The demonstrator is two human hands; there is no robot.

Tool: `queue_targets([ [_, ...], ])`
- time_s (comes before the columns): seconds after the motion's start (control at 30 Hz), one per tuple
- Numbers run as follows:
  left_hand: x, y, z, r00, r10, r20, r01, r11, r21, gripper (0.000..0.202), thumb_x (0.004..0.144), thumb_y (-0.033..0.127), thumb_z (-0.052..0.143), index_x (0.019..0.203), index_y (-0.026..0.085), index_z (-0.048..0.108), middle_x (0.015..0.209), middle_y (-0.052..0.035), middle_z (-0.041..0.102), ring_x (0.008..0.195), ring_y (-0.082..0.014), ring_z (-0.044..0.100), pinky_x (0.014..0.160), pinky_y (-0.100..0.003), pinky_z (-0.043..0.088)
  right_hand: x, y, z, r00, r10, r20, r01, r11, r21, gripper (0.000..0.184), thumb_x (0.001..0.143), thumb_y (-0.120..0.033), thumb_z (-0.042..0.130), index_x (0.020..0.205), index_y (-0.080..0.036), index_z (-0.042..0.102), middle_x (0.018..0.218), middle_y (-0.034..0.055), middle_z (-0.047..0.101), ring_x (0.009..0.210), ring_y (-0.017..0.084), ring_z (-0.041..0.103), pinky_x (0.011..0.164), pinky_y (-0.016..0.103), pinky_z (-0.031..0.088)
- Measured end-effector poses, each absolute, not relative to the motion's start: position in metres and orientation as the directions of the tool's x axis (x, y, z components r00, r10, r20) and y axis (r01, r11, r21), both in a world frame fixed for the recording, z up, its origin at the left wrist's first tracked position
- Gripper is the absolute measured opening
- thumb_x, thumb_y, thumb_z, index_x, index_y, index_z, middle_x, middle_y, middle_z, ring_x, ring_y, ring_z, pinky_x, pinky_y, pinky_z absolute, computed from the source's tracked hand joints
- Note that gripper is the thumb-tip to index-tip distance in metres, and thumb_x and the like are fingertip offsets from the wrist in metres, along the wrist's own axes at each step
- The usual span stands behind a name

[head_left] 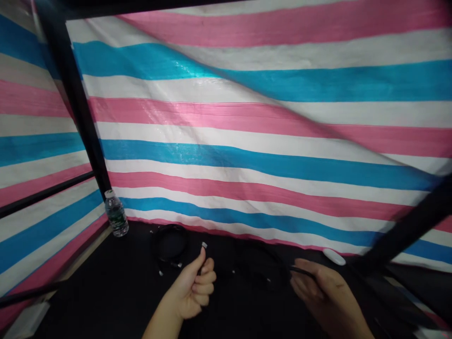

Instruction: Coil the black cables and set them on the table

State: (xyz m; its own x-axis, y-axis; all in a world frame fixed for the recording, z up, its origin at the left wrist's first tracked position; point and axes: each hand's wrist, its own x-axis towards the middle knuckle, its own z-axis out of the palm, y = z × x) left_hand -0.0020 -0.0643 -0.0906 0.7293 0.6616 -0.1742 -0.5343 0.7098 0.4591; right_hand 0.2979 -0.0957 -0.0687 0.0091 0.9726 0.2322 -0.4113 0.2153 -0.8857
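My left hand (197, 287) is closed in a fist with the thumb up, pinching a cable whose small silvery connector (204, 245) pokes out above the thumb tip. On the right, my right hand (319, 287) is closed around a black cable (302, 270); motion blurs its fingers a little. Between the hands, a dark loop of cable (271, 252) is hard to make out against the black tabletop (116, 292). I cannot tell whether both hands hold the same cable. Left of my left hand lies a coiled black cable (172, 260) with light-coloured plug ends.
A clear plastic bottle (117, 215) with a white cap stands at the back left corner. Near the back right lies a smooth white oval object (334, 257). Striped sheeting (247, 155) hangs behind the table, with black frame posts (83, 108) at the sides.
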Motion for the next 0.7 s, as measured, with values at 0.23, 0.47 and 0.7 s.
queue_targets([
  [0.23, 0.002, -0.064, -0.093, 0.787, 0.587, -0.189, -0.387, 0.709, 0.590, 0.058, 0.074, 0.063, 0.079, 0.072, 0.021, 0.039, 0.048, 0.0135, 0.025, 0.043, -0.0029, 0.000, 0.034, -0.013, 0.000, 0.294, -0.098, -0.064, -0.502, 0.707, 0.498, -0.580, 0.152, -0.800, 0.075, 0.088, -0.063, 0.063, 0.038, -0.021, 0.026, 0.029, -0.0064, 0.017, 0.028, 0.005, 0.024, 0.035, 0.020, 0.022],
  [0.47, 0.011, -0.070, -0.100, 0.797, 0.565, -0.212, -0.299, 0.674, 0.675, 0.054, 0.077, 0.067, 0.073, 0.075, 0.021, 0.044, 0.053, 0.0119, 0.027, 0.043, -0.0038, 0.006, 0.037, -0.018, -0.002, 0.235, -0.099, -0.051, -0.700, 0.713, -0.035, -0.145, -0.190, -0.971, 0.055, 0.088, -0.067, 0.063, 0.062, -0.019, 0.059, 0.045, -0.0082, 0.034, 0.033, 0.003, 0.022, 0.035, 0.020, 0.021],
  [0.7, 0.014, -0.065, -0.100, 0.850, 0.489, -0.195, -0.273, 0.727, 0.630, 0.056, 0.080, 0.073, 0.064, 0.076, 0.019, 0.049, 0.056, 0.0068, 0.035, 0.046, -0.0061, 0.020, 0.039, -0.017, 0.000, 0.187, -0.064, -0.028, -0.410, 0.891, 0.192, 0.329, 0.342, -0.880, 0.046, 0.097, -0.057, 0.052, 0.077, -0.019, 0.068, 0.078, 0.0038, 0.066, 0.074, 0.017, 0.057, 0.071, 0.030, 0.044],
])
